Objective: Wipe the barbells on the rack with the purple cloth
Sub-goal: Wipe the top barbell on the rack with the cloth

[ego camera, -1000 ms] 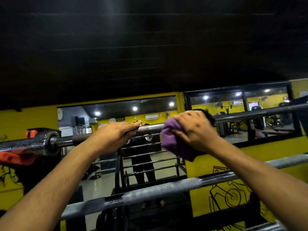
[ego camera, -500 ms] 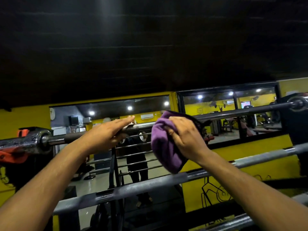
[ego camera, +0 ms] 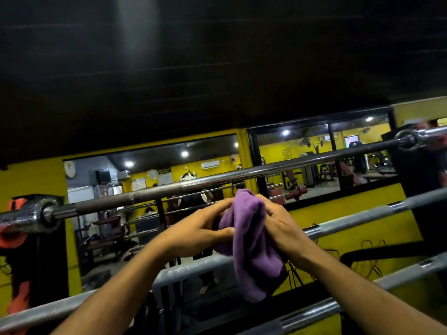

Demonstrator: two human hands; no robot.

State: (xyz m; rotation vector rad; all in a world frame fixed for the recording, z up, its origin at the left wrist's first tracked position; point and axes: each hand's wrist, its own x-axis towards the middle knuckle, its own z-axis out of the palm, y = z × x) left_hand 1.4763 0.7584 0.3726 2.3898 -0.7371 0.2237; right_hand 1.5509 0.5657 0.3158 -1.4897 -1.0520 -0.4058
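Observation:
The purple cloth hangs bunched between both hands, below the top barbell. My left hand pinches its left side with thumb and fingers. On the cloth's right side my right hand grips it. Neither hand touches the top barbell, which runs from a chrome collar at the left up to its right end. A second barbell crosses behind the hands, and a third lies lower, near my forearms.
Black rack uprights stand at the left and right. An orange-red plate sits at the left bar end. Behind the bars is a yellow wall with mirrors reflecting gym machines.
Both hands came off the top barbell and dropped below it. My left hand moved right and took hold of the cloth, which now hangs between the two hands.

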